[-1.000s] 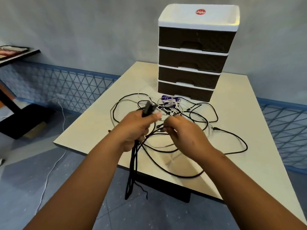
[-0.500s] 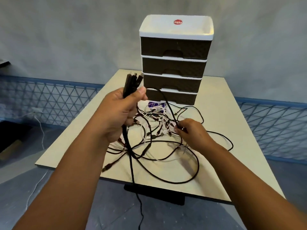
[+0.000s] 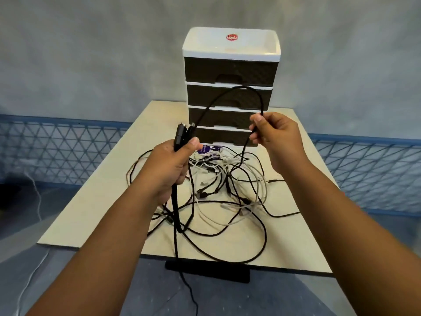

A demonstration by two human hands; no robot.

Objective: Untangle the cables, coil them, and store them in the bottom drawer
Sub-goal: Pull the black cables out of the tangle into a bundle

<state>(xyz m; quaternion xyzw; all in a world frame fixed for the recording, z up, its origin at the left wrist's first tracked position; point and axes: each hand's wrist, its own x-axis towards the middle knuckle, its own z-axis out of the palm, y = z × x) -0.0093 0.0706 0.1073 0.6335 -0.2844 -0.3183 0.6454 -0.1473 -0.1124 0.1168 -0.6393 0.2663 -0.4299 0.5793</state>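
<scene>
The left hand (image 3: 168, 165) is raised above the beige bench (image 3: 293, 238), fingers curled round a bundle of black cable ends (image 3: 182, 136). The right hand (image 3: 276, 135) pinches a thin black cable loop (image 3: 230, 92) before the brown four-drawer plastic cabinet (image 3: 231, 87). Tangled black and white cables (image 3: 227, 192) lie below.
</scene>
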